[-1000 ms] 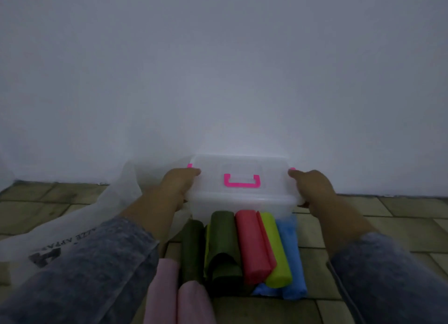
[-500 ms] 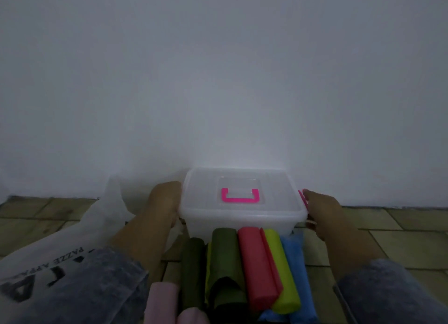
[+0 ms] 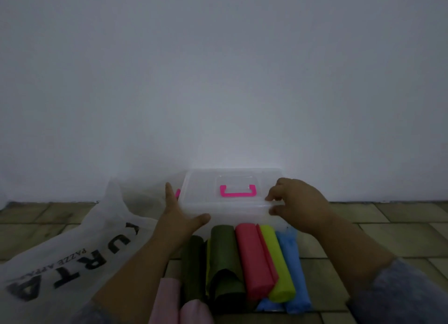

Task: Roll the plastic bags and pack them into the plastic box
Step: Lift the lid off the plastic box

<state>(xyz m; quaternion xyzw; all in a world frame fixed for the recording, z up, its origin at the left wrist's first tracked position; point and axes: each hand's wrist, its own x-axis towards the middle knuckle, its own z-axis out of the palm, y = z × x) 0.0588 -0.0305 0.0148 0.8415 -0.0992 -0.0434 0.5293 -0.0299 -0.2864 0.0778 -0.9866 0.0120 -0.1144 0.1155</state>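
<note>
A clear plastic box (image 3: 218, 210) with a lid and a pink handle (image 3: 238, 191) stands on the tiled floor against the white wall. My left hand (image 3: 177, 217) lies flat against its left side, fingers straight, thumb along the front. My right hand (image 3: 297, 206) pinches the lid's front right edge between fingers and thumb. In front of the box lie rolled bags side by side: two dark green (image 3: 224, 258), a red one (image 3: 254, 258), a lime one (image 3: 276, 263), a blue one (image 3: 292, 268), and pink rolls (image 3: 169, 302) at the bottom edge.
A large white plastic bag (image 3: 80, 253) with black lettering lies spread on the floor at the left. The white wall (image 3: 218, 81) rises directly behind the box. Brown floor tiles (image 3: 388, 231) stretch to the right.
The box has come down from being held up to resting on the floor. My right hand has moved from the box's right side onto the lid's front right edge; my left hand has flattened.
</note>
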